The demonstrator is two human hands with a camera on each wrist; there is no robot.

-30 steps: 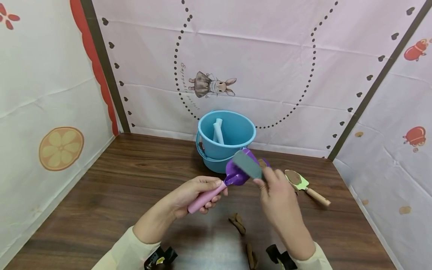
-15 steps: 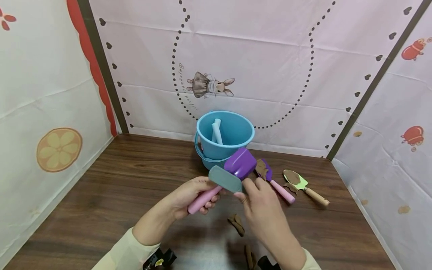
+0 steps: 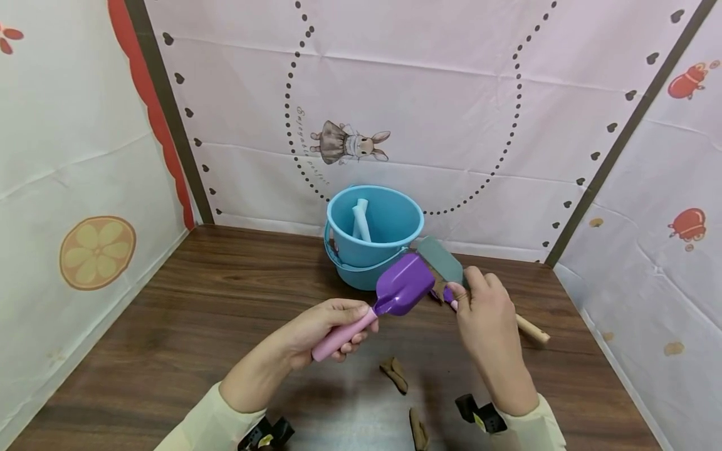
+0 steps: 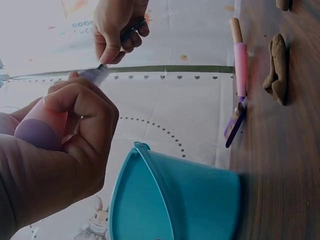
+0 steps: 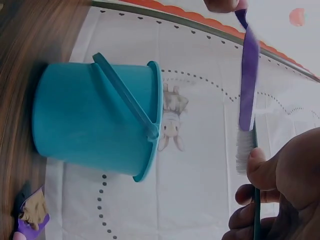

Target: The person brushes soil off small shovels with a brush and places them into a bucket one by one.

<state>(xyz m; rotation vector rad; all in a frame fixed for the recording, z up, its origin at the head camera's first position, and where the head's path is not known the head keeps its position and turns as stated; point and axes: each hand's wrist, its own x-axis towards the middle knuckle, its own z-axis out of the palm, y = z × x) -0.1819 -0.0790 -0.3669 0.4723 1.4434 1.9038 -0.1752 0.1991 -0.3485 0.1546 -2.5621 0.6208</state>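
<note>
My left hand grips the pink handle of a small toy shovel, with the purple blade tilted up and to the right. In my right hand is a brush with a flat grey-green back, pinched between thumb and fingers. The right wrist view shows its pale bristles at the tip of the shovel blade; whether they touch, I cannot tell. Behind the shovel stands a light blue bucket holding pale blue handle-like pieces. A second purple shovel with brown clay-like matter lies on the table, partly hidden in the head view.
A wooden handle shows beyond my right hand, the rest of that tool covered. Two brown clay-like lumps, a nearer one and a farther one, lie on the dark wooden table. Printed cloth walls enclose the back and sides.
The brush first swept down-left along the shovel toward the handle, then moved back up-right past the blade tip. The left hand keeps hold of the shovel, and the blade has turned slightly.
</note>
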